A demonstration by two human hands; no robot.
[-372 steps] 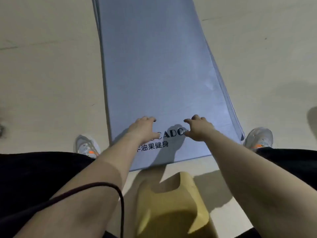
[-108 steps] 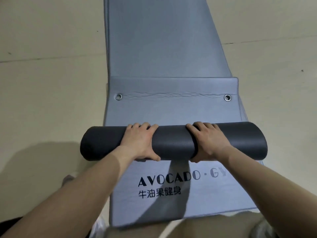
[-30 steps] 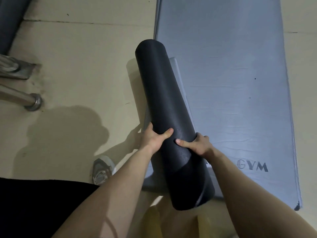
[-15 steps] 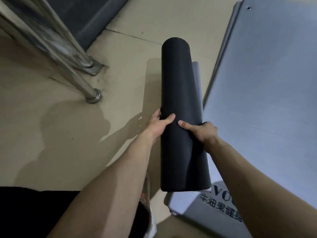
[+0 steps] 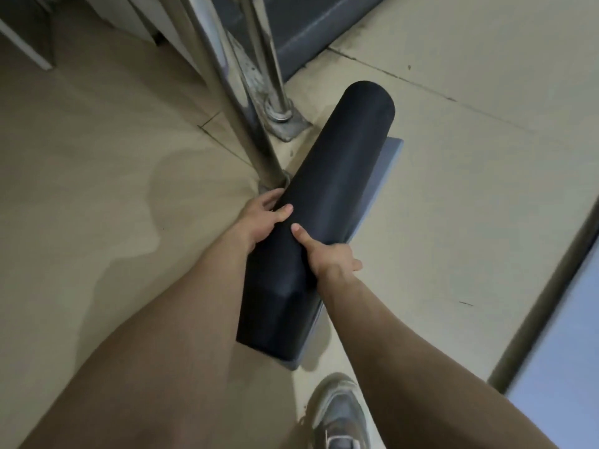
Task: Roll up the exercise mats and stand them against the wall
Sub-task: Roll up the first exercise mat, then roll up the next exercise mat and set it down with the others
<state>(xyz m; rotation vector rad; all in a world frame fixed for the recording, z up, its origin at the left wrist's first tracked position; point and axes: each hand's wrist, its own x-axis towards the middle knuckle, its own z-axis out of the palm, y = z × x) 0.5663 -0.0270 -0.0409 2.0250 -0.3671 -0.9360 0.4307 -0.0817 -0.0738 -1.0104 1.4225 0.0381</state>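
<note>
Rolled exercise mat (image 5: 327,202), dark outer face, was held between both hands. Its long axis ran away from the hands, far end up and to the right. Whether the near end touched the floor (image 5: 97,157) could not be told.

Left hand (image 5: 262,222) gripped the roll's left side, fingers curled round it, thumb across the top. Right hand (image 5: 327,257) gripped the right side, thumb on top close to the left thumb, fingers wrapped under.

A loose blue-grey flap (image 5: 385,166) of the mat showed along the roll's right edge, beyond the right hand.

Steel post (image 5: 256,140) met the floor just beyond the left fingers. A square base plate (image 5: 288,124) lay farther on, left of the roll's far end.

Grey shoe (image 5: 340,413) sat on the near side, under the right forearm. Flat mat (image 5: 564,351) lay well to the right of the right hand.
</note>
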